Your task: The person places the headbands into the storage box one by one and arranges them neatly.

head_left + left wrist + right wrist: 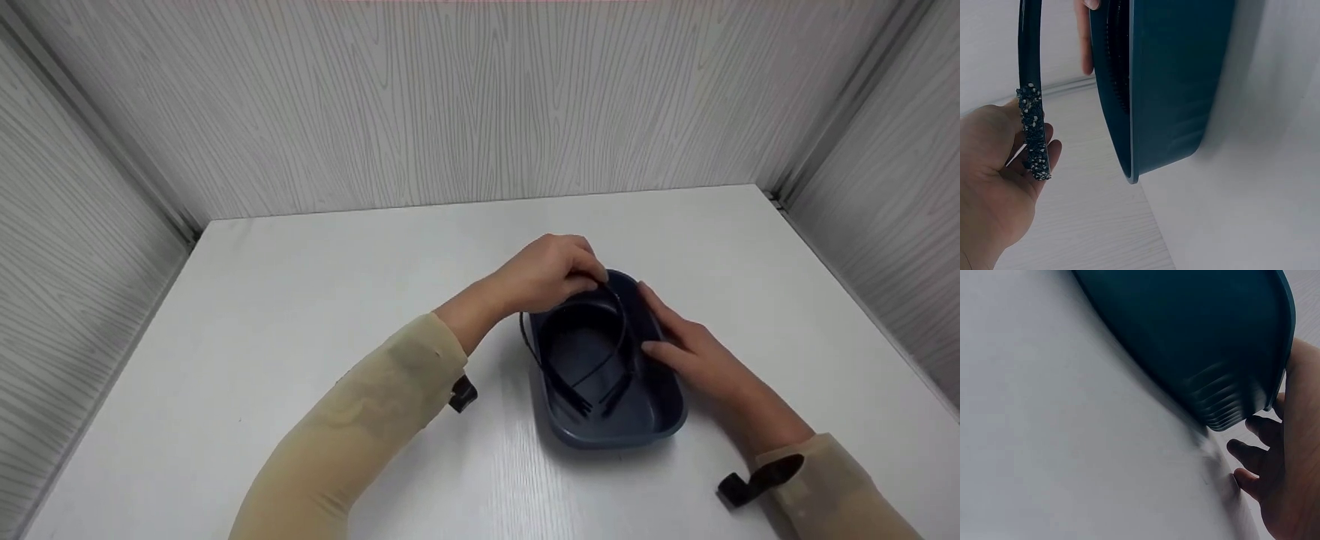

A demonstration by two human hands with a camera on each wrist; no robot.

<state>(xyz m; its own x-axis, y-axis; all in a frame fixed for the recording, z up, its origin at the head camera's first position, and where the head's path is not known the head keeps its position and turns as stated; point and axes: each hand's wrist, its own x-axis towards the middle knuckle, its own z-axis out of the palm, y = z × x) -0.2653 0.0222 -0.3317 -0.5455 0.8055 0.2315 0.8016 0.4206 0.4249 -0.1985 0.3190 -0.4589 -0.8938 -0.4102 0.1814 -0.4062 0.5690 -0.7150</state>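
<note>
My left hand [551, 274] pinches a thin dark headband [1030, 56] over the far end of a dark blue plastic bin [611, 431]. Small dark and pale stones cover the part of the band by the fingers in the left wrist view. Inside the bin lies another black headband [551, 322], a toothed one, overlapped by the held band in the head view. My right hand [697, 360] holds the bin's right rim, thumb over the edge and fingers along the outside. In the right wrist view several of those fingers hang spread beside the bin's end.
The bin stands on a white tabletop [360, 285]. Wood-grain panels [465, 97] rise at the back and on both sides. A black wrist mount [757, 484] sits at the right sleeve, and a dark piece [463, 394] shows under the left sleeve.
</note>
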